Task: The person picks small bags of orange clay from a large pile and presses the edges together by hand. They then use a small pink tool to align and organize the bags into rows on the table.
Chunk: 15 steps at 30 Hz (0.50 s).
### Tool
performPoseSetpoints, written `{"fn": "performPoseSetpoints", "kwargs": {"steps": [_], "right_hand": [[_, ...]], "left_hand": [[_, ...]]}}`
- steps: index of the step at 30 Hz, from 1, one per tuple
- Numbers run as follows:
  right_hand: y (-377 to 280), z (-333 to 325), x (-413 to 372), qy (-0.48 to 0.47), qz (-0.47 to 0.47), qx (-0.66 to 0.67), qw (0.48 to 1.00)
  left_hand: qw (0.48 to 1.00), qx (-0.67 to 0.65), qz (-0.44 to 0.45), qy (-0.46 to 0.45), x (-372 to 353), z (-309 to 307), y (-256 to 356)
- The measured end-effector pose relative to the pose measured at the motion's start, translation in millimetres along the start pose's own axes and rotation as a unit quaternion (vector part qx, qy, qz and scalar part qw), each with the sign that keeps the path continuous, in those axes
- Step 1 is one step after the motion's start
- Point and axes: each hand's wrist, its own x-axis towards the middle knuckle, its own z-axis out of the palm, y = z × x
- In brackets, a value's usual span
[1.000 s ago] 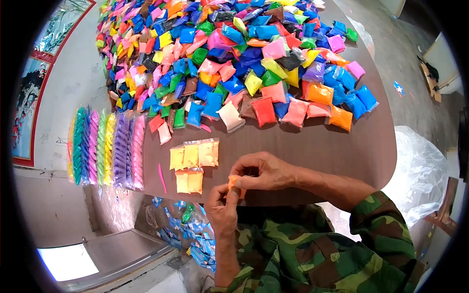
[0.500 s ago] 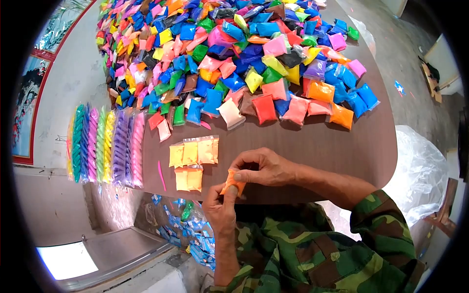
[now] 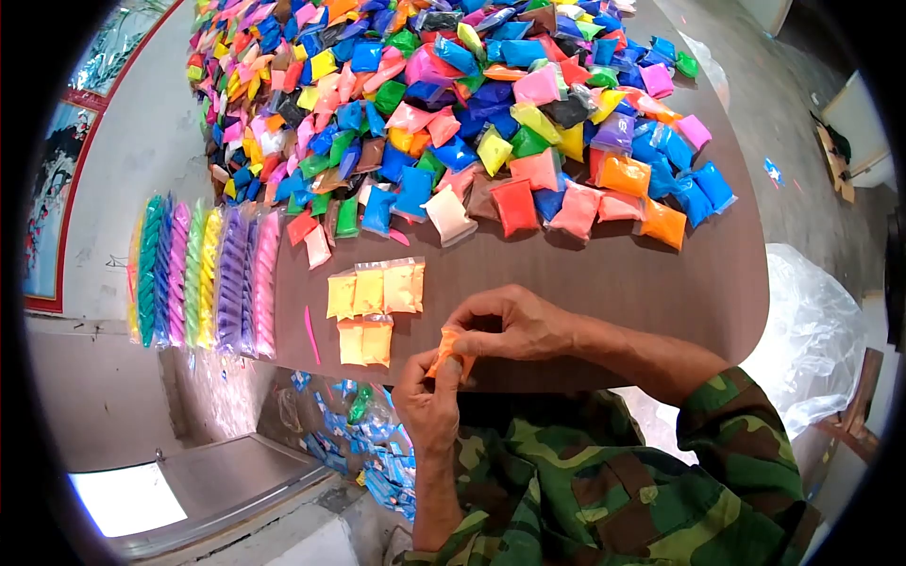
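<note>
Between both hands, above the table's front edge, is a small orange packet (image 3: 449,351). My left hand (image 3: 428,401) pinches its lower left side, thumb pressed against it. From the upper right, my right hand (image 3: 505,325) grips the other side between thumb and fingers. Fingers cover much of the packet. Just left of my hands lie yellow-orange packets in two rows, the upper row (image 3: 376,288) and the lower row (image 3: 364,341). A thin pink plastic strip (image 3: 311,335) rests left of these rows.
A big heap of colourful packets (image 3: 472,113) covers the far part of the brown table (image 3: 566,274). Twisted colourful bundles in clear sleeves (image 3: 203,278) line the left edge. Blue wrappers (image 3: 382,462) lie below on the left, clear plastic sheeting (image 3: 802,330) on the right.
Both hands keep hold of the orange packet, with only slight finger movement. The whole view has shifted very slightly.
</note>
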Motion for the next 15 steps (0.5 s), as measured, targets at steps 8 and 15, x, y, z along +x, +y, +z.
{"fn": "performPoseSetpoints", "kwargs": {"steps": [8,15], "right_hand": [[8,1,-2,0.005,-0.006,0.003,1.000],[-5,-1,-1,-0.019,0.004,-0.051,0.999]], "left_hand": [[0.997,-0.063,-0.053,-0.004,-5,7,-1],[0.999,-0.033,-0.035,-0.005,-2,0,3]]}}
